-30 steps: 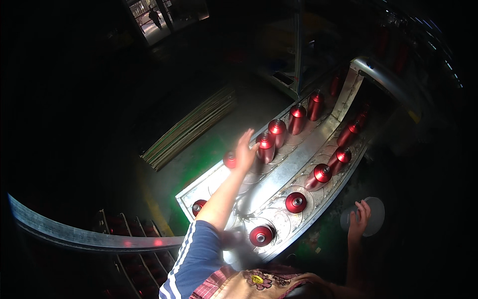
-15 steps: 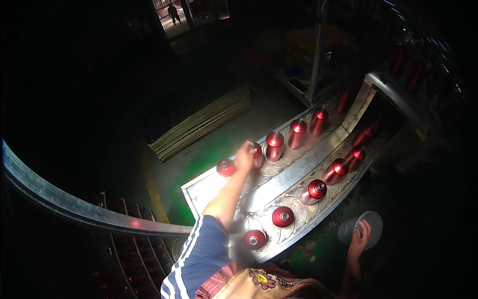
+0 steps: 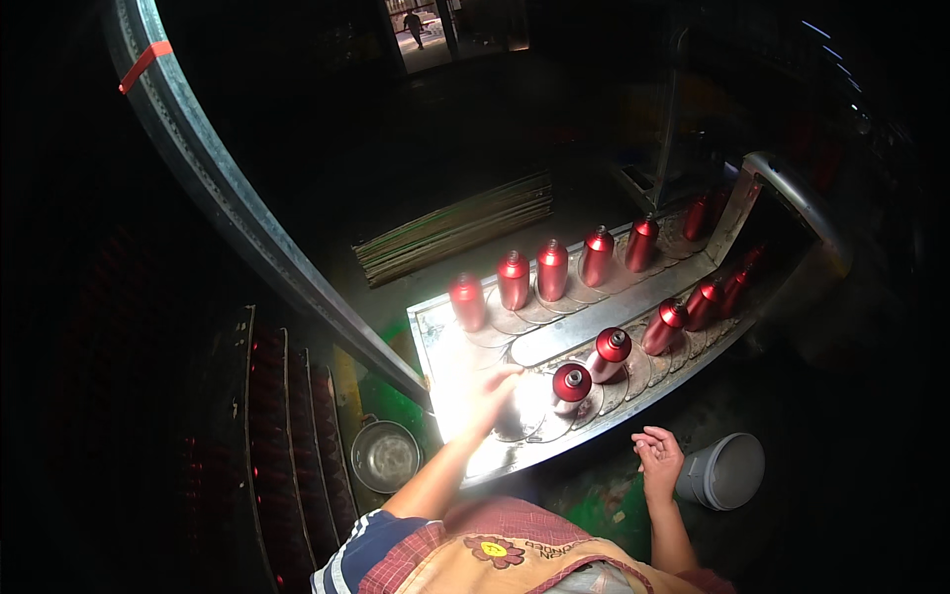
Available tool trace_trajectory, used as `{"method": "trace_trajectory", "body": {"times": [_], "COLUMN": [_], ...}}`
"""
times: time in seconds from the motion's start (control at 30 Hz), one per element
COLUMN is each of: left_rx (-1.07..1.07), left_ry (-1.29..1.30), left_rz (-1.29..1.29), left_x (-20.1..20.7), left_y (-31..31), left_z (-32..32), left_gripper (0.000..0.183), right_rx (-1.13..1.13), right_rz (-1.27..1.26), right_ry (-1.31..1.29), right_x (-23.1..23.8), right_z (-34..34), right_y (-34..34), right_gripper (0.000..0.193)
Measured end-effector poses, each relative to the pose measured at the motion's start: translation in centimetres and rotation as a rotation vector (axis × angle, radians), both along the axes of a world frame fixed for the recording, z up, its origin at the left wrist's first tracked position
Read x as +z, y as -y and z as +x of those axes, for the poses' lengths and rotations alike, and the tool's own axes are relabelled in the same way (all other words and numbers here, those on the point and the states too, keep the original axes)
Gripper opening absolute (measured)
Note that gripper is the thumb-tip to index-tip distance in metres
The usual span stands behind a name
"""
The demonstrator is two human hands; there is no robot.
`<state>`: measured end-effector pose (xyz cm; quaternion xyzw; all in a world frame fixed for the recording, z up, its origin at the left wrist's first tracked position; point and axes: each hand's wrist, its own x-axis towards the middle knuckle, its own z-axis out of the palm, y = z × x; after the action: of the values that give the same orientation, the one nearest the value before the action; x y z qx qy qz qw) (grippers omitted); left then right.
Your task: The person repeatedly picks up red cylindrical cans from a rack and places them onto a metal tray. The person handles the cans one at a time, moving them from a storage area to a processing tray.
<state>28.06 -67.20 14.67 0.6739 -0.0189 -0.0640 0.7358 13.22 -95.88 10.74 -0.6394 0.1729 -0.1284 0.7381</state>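
My left hand (image 3: 492,393) reaches over the near left end of a metal conveyor (image 3: 584,329), in strong glare. Its fingers look stretched out and I see nothing in them, though the glare washes out detail. Just right of it stands a red metal bottle (image 3: 571,384) with a narrow neck, and behind that another red bottle (image 3: 611,351). Along the far side runs a row of similar bottles, its leftmost red bottle (image 3: 467,302) pale in the light. My right hand (image 3: 658,457) hovers off the conveyor's near edge, fingers loosely bent and apart, holding nothing, beside a grey bucket (image 3: 727,471).
A curved metal rail (image 3: 218,188) comes down at the left. Below it are a metal pan (image 3: 386,456) and racks (image 3: 297,436) with red items. Flat boards (image 3: 455,228) lie stacked beyond the conveyor, whose right end has a metal hood (image 3: 802,198). A person (image 3: 414,28) stands in a distant doorway.
My left hand has left a far-row bottle and come back to the near side. My right hand has moved off the bucket. The view has shifted, and the bottles appear differently placed.
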Motion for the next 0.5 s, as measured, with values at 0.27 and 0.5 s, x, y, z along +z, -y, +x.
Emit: {"method": "trace_trajectory", "body": {"times": [0.27,0.5], "left_rx": [0.126,0.256], "left_ry": [-0.265,-0.18], "left_rz": [0.07,-0.069], "left_x": [-0.8,-0.7], "left_y": [2.1,-0.6], "left_z": [-22.6,-30.8], "left_gripper": [0.027,0.029], "right_rx": [0.933,1.263], "right_rz": [0.017,0.051], "right_ry": [0.043,0.041], "right_x": [-1.3,-0.5], "right_z": [-3.3,-8.3], "right_y": [-7.7,-14.6], "right_gripper": [0.016,0.019]}}
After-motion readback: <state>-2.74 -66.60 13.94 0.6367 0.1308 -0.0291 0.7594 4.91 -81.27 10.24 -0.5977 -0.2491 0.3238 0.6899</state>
